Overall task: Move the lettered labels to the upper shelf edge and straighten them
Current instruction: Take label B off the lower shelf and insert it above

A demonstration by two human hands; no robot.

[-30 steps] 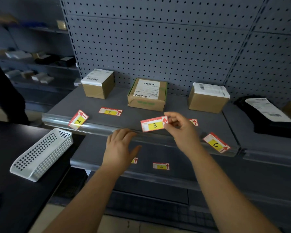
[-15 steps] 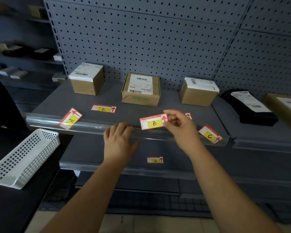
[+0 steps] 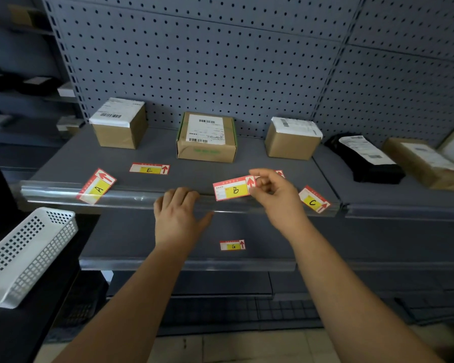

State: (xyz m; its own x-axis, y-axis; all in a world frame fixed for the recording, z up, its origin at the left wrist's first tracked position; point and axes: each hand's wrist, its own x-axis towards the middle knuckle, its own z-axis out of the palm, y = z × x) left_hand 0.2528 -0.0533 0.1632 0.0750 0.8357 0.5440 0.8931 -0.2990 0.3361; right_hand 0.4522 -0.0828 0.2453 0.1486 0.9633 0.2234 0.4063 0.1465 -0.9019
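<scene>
My right hand (image 3: 275,195) pinches the right end of label B (image 3: 231,188) and holds it just above the clear strip on the upper shelf edge (image 3: 142,197). My left hand (image 3: 177,214) rests its fingertips on that strip, left of label B. Label A (image 3: 96,186) leans tilted in the strip at the left. At the right end, label C (image 3: 313,199) sits tilted in the strip. Label E (image 3: 149,169) lies flat on the upper shelf. Another label (image 3: 279,173) is mostly hidden behind my right hand. Label G (image 3: 232,244) lies on the lower shelf.
Three cardboard boxes (image 3: 206,136) stand along the back of the upper shelf before the pegboard. A black parcel (image 3: 364,158) and a brown parcel (image 3: 425,161) lie on the shelf to the right. A white perforated basket (image 3: 24,255) sits on the dark table at the left.
The camera has swung right and closer to the shelf. Label B stays pinched in my right hand near the strip, and my left hand stays on the strip.
</scene>
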